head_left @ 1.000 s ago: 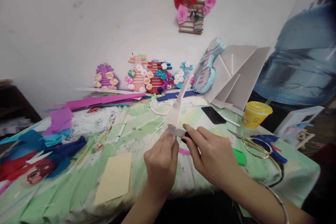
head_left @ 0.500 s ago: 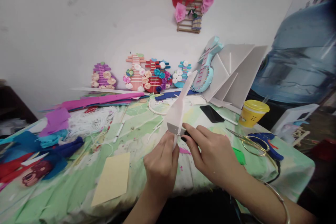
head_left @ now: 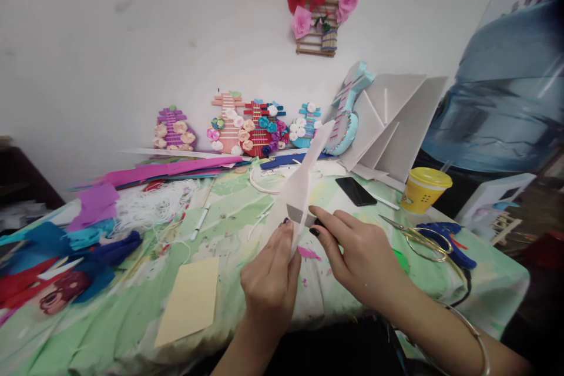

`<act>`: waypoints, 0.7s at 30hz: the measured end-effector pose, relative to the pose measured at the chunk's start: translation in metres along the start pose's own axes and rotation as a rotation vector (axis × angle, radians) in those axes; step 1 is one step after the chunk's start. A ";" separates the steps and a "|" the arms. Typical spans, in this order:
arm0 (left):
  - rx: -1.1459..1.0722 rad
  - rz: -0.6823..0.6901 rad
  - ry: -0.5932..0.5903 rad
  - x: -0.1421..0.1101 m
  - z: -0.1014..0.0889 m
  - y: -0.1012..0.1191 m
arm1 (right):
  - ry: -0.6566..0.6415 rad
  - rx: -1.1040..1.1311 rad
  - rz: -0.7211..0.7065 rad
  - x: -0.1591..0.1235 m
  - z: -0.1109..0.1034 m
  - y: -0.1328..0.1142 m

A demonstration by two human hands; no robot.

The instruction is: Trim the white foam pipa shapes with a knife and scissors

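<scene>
My left hand (head_left: 268, 273) is closed around the lower part of a white foam board piece (head_left: 299, 185), which stands tilted on edge and narrows to a long neck at the top. My right hand (head_left: 361, 252) pinches a knife by its dark handle, mostly hidden by the fingers. The knife's flat grey blade (head_left: 296, 213) crosses the board's edge just above my left fingertips. How deep it sits in the board I cannot tell.
Gold-handled scissors (head_left: 425, 242), a yellow cup (head_left: 425, 191) and a black phone (head_left: 356, 191) lie to the right. Yellow paper (head_left: 189, 299), a white pen (head_left: 200, 222), tangled white string (head_left: 158, 205) and coloured scraps are left. Decorated lute-shaped crafts (head_left: 255, 129) line the wall.
The knife has slid to the right through the board's edge, so less blade shows on the left and more on the right. My right hand has shifted slightly right.
</scene>
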State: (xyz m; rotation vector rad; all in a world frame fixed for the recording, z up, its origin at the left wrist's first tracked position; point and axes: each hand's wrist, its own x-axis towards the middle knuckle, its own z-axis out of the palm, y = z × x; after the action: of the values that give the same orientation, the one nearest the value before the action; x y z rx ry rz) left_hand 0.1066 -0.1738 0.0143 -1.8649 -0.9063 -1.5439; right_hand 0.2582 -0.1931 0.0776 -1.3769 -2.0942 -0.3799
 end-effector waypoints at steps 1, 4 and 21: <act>0.003 0.009 0.003 0.000 0.000 0.000 | 0.002 -0.002 -0.002 0.001 0.000 0.000; 0.015 0.027 0.017 0.000 -0.002 -0.002 | 0.023 -0.012 -0.017 0.006 0.001 -0.003; 0.323 -0.109 -0.259 0.048 -0.012 0.004 | -0.077 -0.048 -0.022 0.012 -0.008 -0.021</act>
State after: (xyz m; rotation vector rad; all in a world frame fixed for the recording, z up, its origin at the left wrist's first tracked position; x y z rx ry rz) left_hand 0.1084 -0.1782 0.0633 -1.8251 -1.3089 -1.1466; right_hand 0.2386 -0.1977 0.0927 -1.4183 -2.1772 -0.3945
